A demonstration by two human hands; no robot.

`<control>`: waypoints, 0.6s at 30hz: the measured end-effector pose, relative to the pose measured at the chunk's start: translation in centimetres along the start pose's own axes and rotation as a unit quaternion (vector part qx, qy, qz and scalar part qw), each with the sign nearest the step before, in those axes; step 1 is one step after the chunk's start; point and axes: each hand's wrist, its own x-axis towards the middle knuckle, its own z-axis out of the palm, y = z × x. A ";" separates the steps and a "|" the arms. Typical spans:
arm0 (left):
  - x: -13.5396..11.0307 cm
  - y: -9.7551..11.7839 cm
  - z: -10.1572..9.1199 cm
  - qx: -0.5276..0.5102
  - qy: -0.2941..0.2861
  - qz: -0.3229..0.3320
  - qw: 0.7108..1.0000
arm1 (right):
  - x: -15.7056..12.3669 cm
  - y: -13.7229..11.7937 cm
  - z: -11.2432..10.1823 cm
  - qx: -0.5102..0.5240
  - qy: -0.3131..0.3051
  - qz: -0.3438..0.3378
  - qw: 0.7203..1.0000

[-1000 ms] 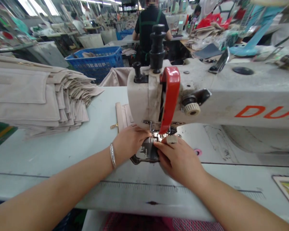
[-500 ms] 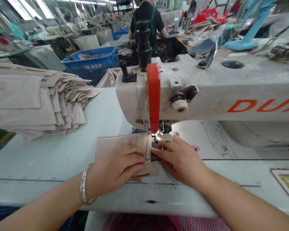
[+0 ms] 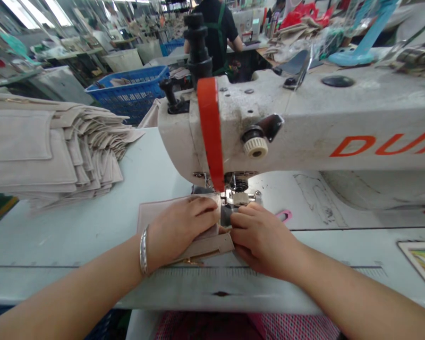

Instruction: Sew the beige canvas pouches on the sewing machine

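My left hand [image 3: 184, 230], with a silver bracelet at the wrist, lies flat over a beige fabric panel [image 3: 156, 211], its fingertips at the panel's right edge. Below that hand a beige fabric strip with a zipper [image 3: 212, 248] slants up to the right; a gold-coloured zipper pull [image 3: 193, 261] hangs at its lower side. The curled fingers of my right hand [image 3: 264, 236] close on the strip's right end, just right of the panel. Directly above is the sewing machine's presser foot [image 3: 225, 198], close to the panel's top right corner. The fingertips of my right hand are partly hidden.
A sewing machine [image 3: 290, 127] with an orange lever guard [image 3: 211, 134] spans the right. Stacked beige fabric pieces [image 3: 62, 156] lie left. Behind are a blue basket [image 3: 138, 97] and a person [image 3: 216, 33] in an apron. A pink loop [image 3: 285, 215] lies under the arm.
My left hand has slid right and up over the panel. My right hand's fingers have curled in, and the zippered strip has swung so its right end is raised. The view has shifted slightly.
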 end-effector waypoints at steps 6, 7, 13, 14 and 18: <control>-0.6 1.6 0.7 -0.022 0.001 -0.025 0.999 | 0.0 0.1 0.0 0.001 0.005 -0.005 1.000; -0.9 2.0 0.6 -0.034 0.002 -0.041 0.999 | 0.0 0.1 0.0 -0.002 0.004 -0.005 1.000; -3.2 4.5 0.9 -0.048 -0.009 -0.089 0.995 | -0.1 -0.1 -0.3 0.021 0.030 0.019 0.999; -3.4 4.8 1.3 -0.050 0.010 -0.088 0.995 | -0.1 -0.1 -0.3 0.020 0.042 0.031 0.998; -3.8 5.0 2.5 -0.059 0.087 -0.074 0.992 | -0.1 -0.1 0.0 -0.043 0.054 0.048 0.996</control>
